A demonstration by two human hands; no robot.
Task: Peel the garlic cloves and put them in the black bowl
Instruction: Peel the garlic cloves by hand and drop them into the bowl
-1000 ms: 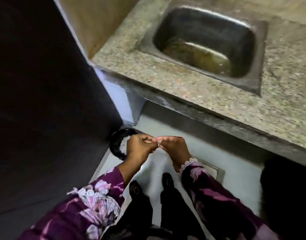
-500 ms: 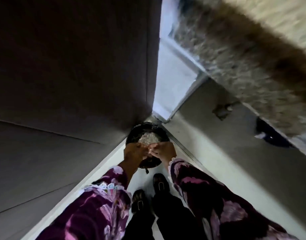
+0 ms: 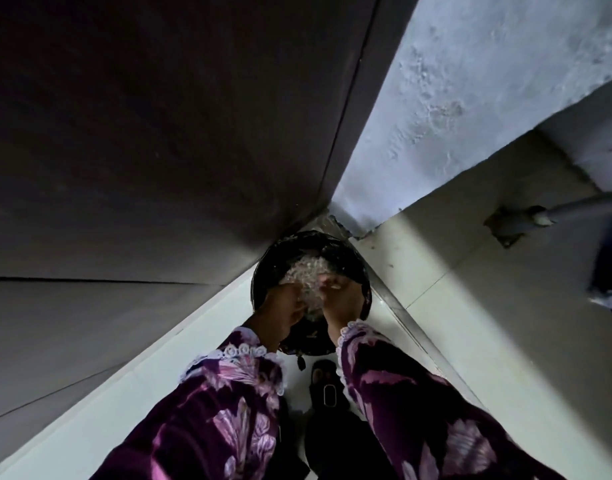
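A round black container (image 3: 332, 244) stands on the floor in the corner, and a heap of pale garlic skins (image 3: 306, 268) lies inside it. I hold both hands just above it, close together. The fingers of my left hand (image 3: 284, 306) are curled inward. My right hand (image 3: 340, 301) is curled too, with its fingertips pinched over the skins. The garlic clove they work on is almost wholly hidden between the fingers. Both purple floral sleeves reach in from below.
A dark cabinet side (image 3: 159, 150) rises on the left and a rough pale wall (image 3: 471, 81) on the right. A grey pipe (image 3: 574, 206) enters at the right edge. My black shoes (image 3: 327, 386) stand on the light floor tiles (image 3: 471, 323) just behind the container.
The view has swung from the granite counter and sink down to the floor corner. Both hands have come down over the black container and moved slightly apart.
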